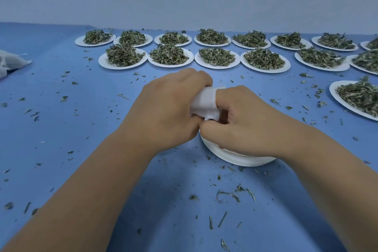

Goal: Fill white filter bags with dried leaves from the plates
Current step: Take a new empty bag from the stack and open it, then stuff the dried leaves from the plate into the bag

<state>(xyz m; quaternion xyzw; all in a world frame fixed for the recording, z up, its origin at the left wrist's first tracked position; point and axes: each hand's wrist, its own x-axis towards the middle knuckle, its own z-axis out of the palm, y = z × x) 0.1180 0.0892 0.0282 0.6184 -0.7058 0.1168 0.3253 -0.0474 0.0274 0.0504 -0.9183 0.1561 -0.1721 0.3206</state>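
Observation:
A white filter bag [205, 102] is held between both hands in the middle of the view. My left hand [165, 112] grips its left side with curled fingers. My right hand [243, 122] pinches its right side, the index finger tucked under the fabric. Under my right hand sits a stack of white plates [235, 158], its top hidden by the hand. Two rows of white plates heaped with dried leaves [169, 54] line the far side of the blue table.
Filled filter bags [10, 61] lie at the left edge. Another plate of leaves [358, 96] sits at the right. Loose leaf bits [229, 193] are scattered over the blue table [81, 129]. A pale wall rises behind the plates.

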